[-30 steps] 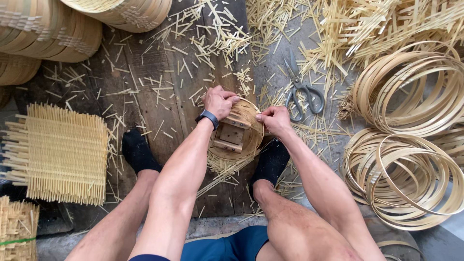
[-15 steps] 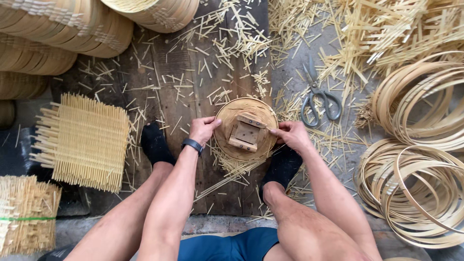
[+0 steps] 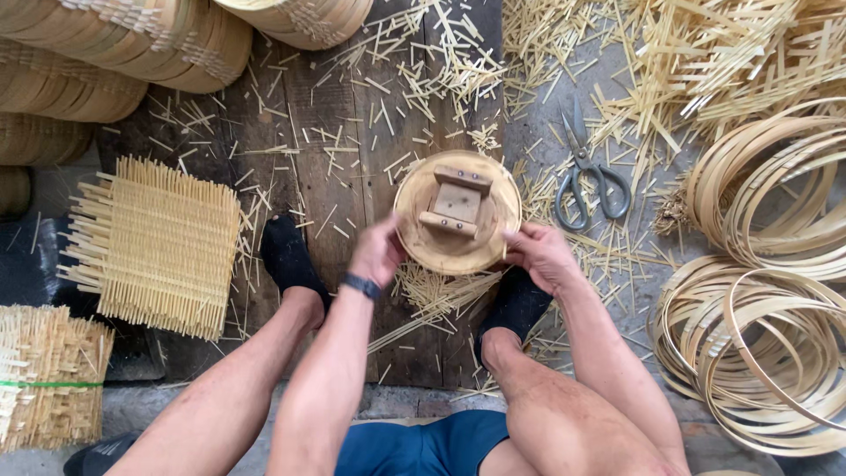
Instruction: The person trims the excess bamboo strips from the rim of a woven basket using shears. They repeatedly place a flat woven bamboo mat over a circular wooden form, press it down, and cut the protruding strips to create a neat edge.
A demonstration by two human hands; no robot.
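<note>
Your left hand [image 3: 377, 251] and right hand [image 3: 539, 254] are both closed on the rim of the round wooden form [image 3: 456, 211], one on each side, holding it between your feet above the dark floorboards [image 3: 291, 159], with its small block handle [image 3: 454, 203] facing you. Loose bamboo strips [image 3: 432, 295] lie just under your hands. The grip is only on the thin edge, so the form could tip or slip if one hand lets go. The scissors [image 3: 586, 172] lie just beyond your right hand, blades pointing away; a careless reach that way could catch them.
</note>
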